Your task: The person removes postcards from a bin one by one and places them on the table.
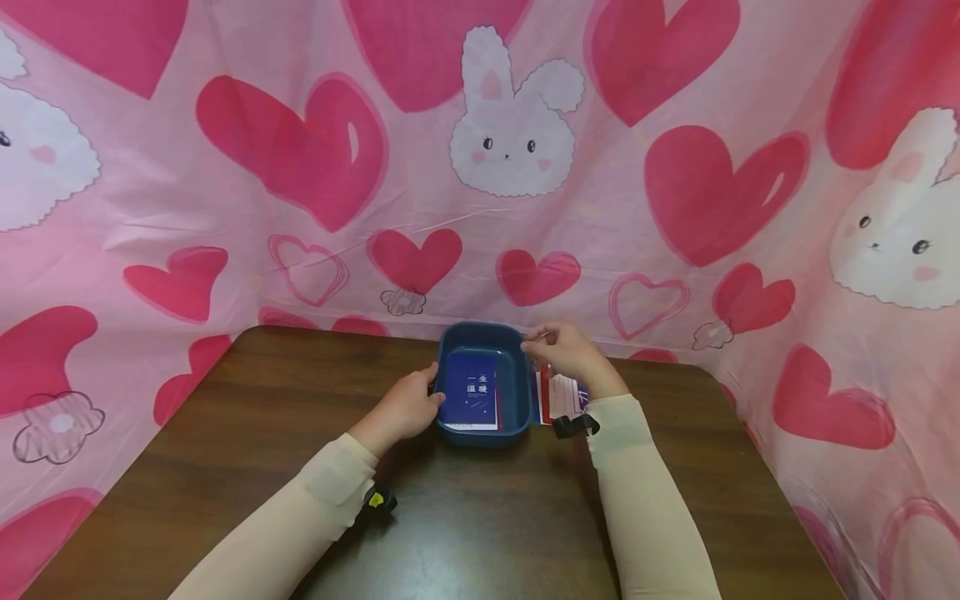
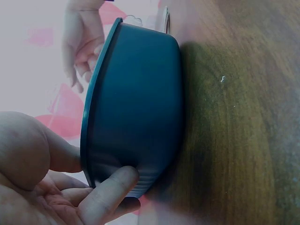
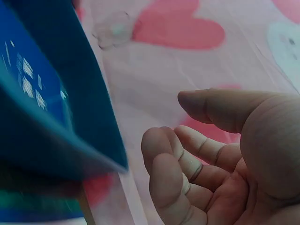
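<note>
My left hand (image 1: 405, 408) has its grip curled on the near-left wall of the blue tub (image 1: 522, 392), which sits mid-counter (image 1: 247, 433) holding a blue booklet (image 1: 472, 390). My right hand (image 1: 566, 352) hovers loose and empty at the far-right rim (more cards (image 1: 562, 398) lie beside it). I'd keep the tub flat and steady.

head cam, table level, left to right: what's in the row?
left hand gripping the tub's left wall → dark blue tub with a blue booklet in it → red and white cards on the table beside the tub.
</note>
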Tool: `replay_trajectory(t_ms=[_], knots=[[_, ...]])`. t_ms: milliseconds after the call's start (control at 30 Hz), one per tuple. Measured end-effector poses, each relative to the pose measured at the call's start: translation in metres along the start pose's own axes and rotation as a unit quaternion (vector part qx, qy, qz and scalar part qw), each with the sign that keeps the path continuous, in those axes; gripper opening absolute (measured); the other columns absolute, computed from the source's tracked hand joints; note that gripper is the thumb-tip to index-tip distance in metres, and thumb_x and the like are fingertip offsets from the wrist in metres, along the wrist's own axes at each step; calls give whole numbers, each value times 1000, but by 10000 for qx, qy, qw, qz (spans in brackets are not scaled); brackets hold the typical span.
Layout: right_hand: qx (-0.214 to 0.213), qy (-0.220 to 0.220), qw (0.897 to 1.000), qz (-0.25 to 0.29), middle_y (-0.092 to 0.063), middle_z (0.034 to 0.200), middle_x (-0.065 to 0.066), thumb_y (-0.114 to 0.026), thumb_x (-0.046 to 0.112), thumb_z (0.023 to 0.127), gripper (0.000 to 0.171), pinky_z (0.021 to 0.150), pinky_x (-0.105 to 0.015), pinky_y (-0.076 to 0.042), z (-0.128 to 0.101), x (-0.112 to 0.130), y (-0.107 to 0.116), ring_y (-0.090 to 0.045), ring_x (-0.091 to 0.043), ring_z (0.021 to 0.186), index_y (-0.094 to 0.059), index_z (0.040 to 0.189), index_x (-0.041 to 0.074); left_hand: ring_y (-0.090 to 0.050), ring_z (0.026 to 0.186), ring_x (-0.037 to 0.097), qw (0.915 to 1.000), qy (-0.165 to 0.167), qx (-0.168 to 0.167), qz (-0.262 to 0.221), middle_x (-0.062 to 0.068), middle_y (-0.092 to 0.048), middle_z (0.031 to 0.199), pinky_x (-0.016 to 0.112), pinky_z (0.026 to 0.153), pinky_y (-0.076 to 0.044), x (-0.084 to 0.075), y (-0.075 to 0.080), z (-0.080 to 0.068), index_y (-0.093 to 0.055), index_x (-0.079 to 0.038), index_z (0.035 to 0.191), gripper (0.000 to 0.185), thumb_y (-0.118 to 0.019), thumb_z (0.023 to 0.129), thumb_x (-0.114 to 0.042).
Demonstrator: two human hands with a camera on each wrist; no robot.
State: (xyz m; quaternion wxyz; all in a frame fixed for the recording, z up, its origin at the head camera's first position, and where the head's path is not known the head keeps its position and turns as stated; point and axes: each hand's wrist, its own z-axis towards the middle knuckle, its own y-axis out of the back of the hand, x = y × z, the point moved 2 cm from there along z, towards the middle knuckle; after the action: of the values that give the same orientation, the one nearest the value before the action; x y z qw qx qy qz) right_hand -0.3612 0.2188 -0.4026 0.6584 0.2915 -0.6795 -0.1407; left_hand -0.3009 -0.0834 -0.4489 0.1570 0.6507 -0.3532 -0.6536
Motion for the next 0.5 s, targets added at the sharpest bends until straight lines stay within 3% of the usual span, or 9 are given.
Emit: replay_trajectory(t_ms=[67,200,300,500], knots=[[151,41,9999,-12,-82,111,-20,-78,30,108,32,84,-52,-72,4,8,-11,-83,-31,92,-75,129,6,-41,168,47,10000,-11,14,5,27,-40,181,67,135,-36,0,0,0,-33,5,175,67,-60,117,-17],[410,-46,9990,-151,-84,98,-16,-77,29,109,29,76,-43,-72,15,26,-31,-82,-22,79,-77,124,4,-41,168,48,10000,-10,19,-6,27,-40,180,66,135,-36,-1,1,-1,-33,5,175,67,-60,117,-16],[510,-284,9974,-432,-86,97,-14,-77,33,109,34,74,-36,-71,25,38,-43,-83,-22,80,-75,126,4,-42,167,48,10000,5,4,-22,28,-41,180,66,135,-37,-2,1,-2,-33,6,175,68,-61,117,-17],[758,-684,9879,-1166,-86,92,-17,-77,35,109,43,74,-37,-73,46,48,-64,-85,-26,79,-74,124,-5,-43,167,48,10000,31,39,-6,27,-42,180,67,134,-37,-1,0,-1,-33,4,176,68,-61,117,-18]])
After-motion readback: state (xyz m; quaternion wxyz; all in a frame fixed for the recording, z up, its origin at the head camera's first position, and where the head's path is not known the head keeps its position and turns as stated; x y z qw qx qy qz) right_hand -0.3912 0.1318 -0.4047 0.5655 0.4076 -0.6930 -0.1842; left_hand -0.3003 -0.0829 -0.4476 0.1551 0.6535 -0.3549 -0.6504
